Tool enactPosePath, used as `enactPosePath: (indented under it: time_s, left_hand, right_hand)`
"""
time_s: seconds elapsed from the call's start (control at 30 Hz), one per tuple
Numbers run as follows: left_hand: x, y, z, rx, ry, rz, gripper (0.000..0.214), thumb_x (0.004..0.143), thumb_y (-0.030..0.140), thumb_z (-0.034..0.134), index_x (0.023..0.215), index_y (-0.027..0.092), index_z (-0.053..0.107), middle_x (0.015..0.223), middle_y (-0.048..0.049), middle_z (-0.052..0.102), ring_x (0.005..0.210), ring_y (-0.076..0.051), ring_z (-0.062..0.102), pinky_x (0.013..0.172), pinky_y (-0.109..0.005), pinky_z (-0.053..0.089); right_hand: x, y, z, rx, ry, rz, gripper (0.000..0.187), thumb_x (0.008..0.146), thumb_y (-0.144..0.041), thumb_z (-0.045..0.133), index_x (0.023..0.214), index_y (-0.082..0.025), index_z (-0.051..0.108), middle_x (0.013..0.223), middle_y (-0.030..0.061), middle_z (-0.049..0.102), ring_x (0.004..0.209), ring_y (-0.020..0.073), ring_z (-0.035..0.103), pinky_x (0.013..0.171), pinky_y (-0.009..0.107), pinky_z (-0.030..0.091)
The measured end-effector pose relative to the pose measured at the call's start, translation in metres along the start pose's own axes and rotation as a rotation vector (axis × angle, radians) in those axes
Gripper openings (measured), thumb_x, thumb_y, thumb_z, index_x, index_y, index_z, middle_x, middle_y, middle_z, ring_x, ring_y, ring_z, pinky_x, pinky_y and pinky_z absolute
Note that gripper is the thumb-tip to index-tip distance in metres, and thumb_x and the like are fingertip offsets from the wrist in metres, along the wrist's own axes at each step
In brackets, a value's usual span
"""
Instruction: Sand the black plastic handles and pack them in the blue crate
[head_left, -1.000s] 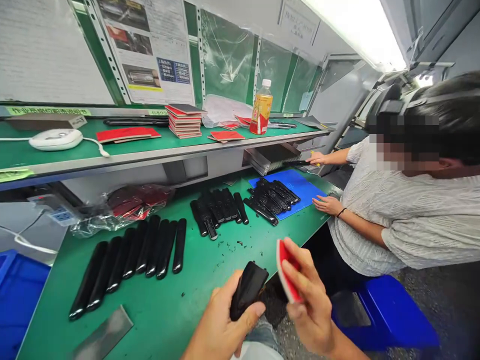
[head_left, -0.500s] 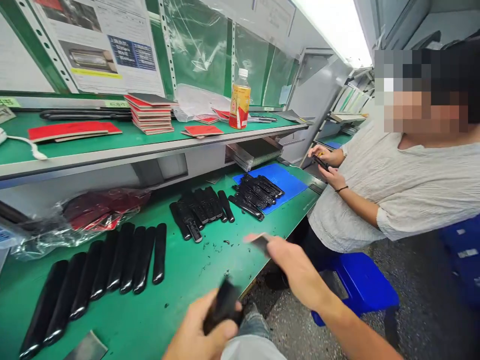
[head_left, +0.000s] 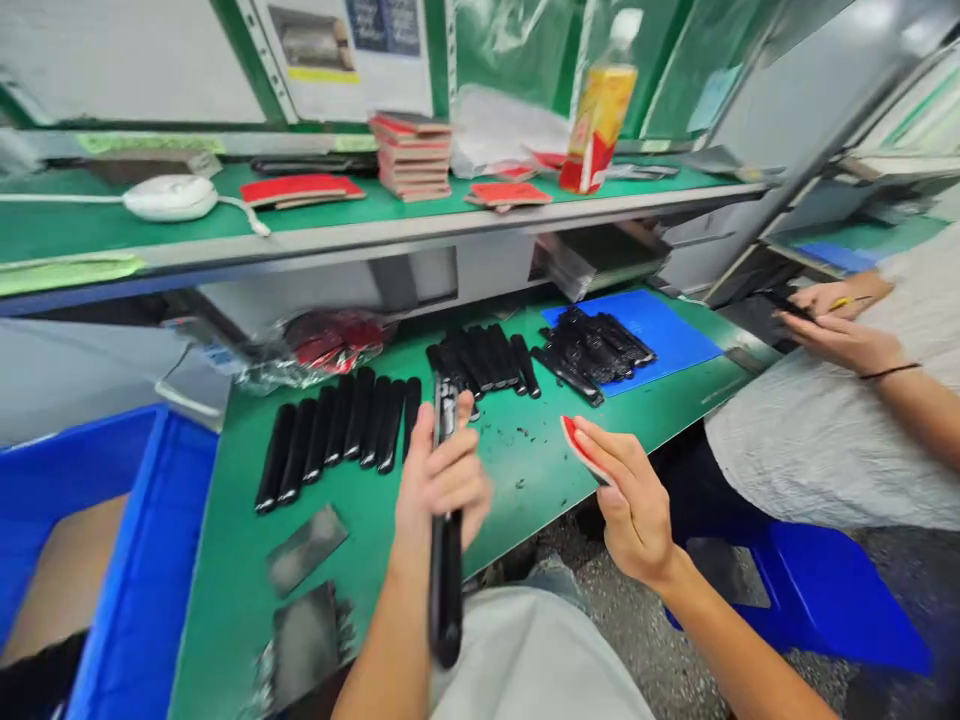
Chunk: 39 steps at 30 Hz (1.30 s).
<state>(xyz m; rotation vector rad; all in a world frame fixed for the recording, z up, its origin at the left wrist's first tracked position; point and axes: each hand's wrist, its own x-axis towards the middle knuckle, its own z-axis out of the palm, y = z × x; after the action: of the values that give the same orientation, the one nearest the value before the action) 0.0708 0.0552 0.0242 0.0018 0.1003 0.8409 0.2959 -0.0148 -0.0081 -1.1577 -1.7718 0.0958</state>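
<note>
My left hand is closed around a long black plastic part, held lengthwise over the green bench. My right hand pinches a small red sanding pad just right of that part, not touching it. A row of several similar long black parts lies on the bench to the left of my left hand. Further back lie two piles of shorter black parts, one of them on a blue mat.
A person in a pale shirt sits at right on a blue stool, both hands on a small dark piece. Grey sheets lie at the bench front. A blue crate stands left. The upper shelf holds red pads and a bottle.
The view swung left and down. My left hand raised the black part and now holds it lengthwise over the bench. My right hand with the red pad came back beside it.
</note>
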Motion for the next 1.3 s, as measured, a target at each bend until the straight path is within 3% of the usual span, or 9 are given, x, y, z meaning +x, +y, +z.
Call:
enactPosePath:
  time_s: [0.13, 0.3, 0.43, 0.53, 0.63, 0.77, 0.9, 1.13, 1.3]
  left_hand:
    - [0.030, 0.001, 0.001, -0.049, 0.196, 0.111, 0.045, 0.105, 0.046, 0.032, 0.119, 0.015, 0.060, 0.049, 0.0118, 0.039, 0.030, 0.000, 0.041, 0.031, -0.009, 0.028]
    - [0.035, -0.012, -0.005, -0.017, 0.337, 0.162, 0.034, 0.103, 0.040, 0.044, 0.115, 0.014, 0.062, 0.050, 0.0122, 0.039, 0.029, 0.000, 0.038, 0.031, -0.011, 0.027]
    - [0.038, -0.002, -0.014, -0.070, 0.326, 0.189, 0.031, 0.104, 0.037, 0.045, 0.113, 0.012, 0.060, 0.052, 0.0115, 0.043, 0.031, 0.000, 0.039, 0.032, -0.011, 0.031]
    - [0.042, 0.018, -0.024, -0.236, 0.291, 0.346, 0.029, 0.105, 0.034, 0.038, 0.106, 0.010, 0.055, 0.052, 0.0110, 0.045, 0.036, 0.000, 0.044, 0.038, -0.008, 0.038]
    - [0.042, 0.031, -0.027, -0.292, 0.276, 0.455, 0.027, 0.103, 0.038, 0.042, 0.091, 0.015, 0.050, 0.054, 0.0090, 0.044, 0.044, -0.003, 0.048, 0.046, -0.011, 0.044]
    - [0.034, 0.019, -0.012, -0.195, 0.229, 0.357, 0.024, 0.104, 0.028, 0.036, 0.096, 0.015, 0.054, 0.059, 0.0079, 0.039, 0.046, -0.004, 0.044, 0.047, -0.014, 0.039]
    - [0.025, -0.002, 0.007, -0.134, 0.234, 0.404, 0.025, 0.103, 0.022, 0.033, 0.098, 0.016, 0.056, 0.058, 0.0093, 0.031, 0.039, -0.003, 0.032, 0.039, -0.016, 0.028]
    - [0.018, -0.018, 0.027, -0.044, 0.250, 0.487, 0.021, 0.100, 0.018, 0.037, 0.082, 0.018, 0.046, 0.058, 0.0087, 0.033, 0.046, -0.003, 0.040, 0.047, -0.016, 0.035]
    - [0.015, -0.028, 0.032, -0.019, 0.215, 0.498, 0.022, 0.101, 0.022, 0.038, 0.080, 0.019, 0.044, 0.056, 0.0095, 0.031, 0.041, -0.003, 0.035, 0.042, -0.018, 0.031]
  right_hand:
    - [-0.006, -0.022, 0.014, 0.125, -0.126, -0.193, 0.050, 0.105, -0.035, 0.029, 0.149, -0.016, 0.043, 0.150, 0.0149, 0.047, 0.123, 0.0299, 0.054, 0.095, 0.050, 0.047]
    - [0.009, -0.024, 0.019, -0.017, -0.163, -0.313, 0.051, 0.105, -0.037, 0.031, 0.148, -0.015, 0.044, 0.152, 0.0142, 0.048, 0.118, 0.0292, 0.053, 0.093, 0.049, 0.047]
    - [-0.004, -0.039, 0.030, -0.051, -0.198, -0.601, 0.043, 0.102, -0.041, 0.039, 0.124, -0.019, 0.069, 0.149, 0.0024, 0.053, 0.094, 0.0215, 0.058, 0.070, 0.037, 0.049]
    - [-0.022, -0.045, 0.035, 0.022, -0.295, -0.852, 0.032, 0.097, -0.039, 0.051, 0.110, -0.023, 0.076, 0.138, 0.0003, 0.063, 0.074, 0.0142, 0.056, 0.053, 0.030, 0.041]
    - [-0.027, -0.037, 0.032, -0.009, -0.183, -0.682, 0.042, 0.102, -0.038, 0.039, 0.124, -0.016, 0.068, 0.146, 0.0043, 0.056, 0.086, 0.0189, 0.061, 0.063, 0.035, 0.048]
    - [-0.024, -0.033, 0.030, 0.162, -0.017, -0.139, 0.048, 0.105, -0.032, 0.029, 0.146, -0.013, 0.046, 0.152, 0.0114, 0.047, 0.123, 0.0283, 0.056, 0.093, 0.047, 0.050]
    - [-0.037, -0.049, 0.046, 0.480, 0.118, 0.363, 0.054, 0.104, -0.046, 0.021, 0.145, -0.023, 0.048, 0.145, 0.0123, 0.053, 0.129, 0.0304, 0.054, 0.087, 0.045, 0.056]
    - [-0.047, -0.055, 0.055, 0.433, 0.155, 0.332, 0.053, 0.103, -0.048, 0.021, 0.144, -0.027, 0.048, 0.148, 0.0090, 0.049, 0.130, 0.0313, 0.052, 0.092, 0.049, 0.054]
    - [-0.051, -0.054, 0.056, 0.242, 0.150, 0.129, 0.051, 0.103, -0.046, 0.023, 0.150, -0.034, 0.038, 0.155, 0.0043, 0.040, 0.124, 0.0289, 0.054, 0.093, 0.049, 0.052]
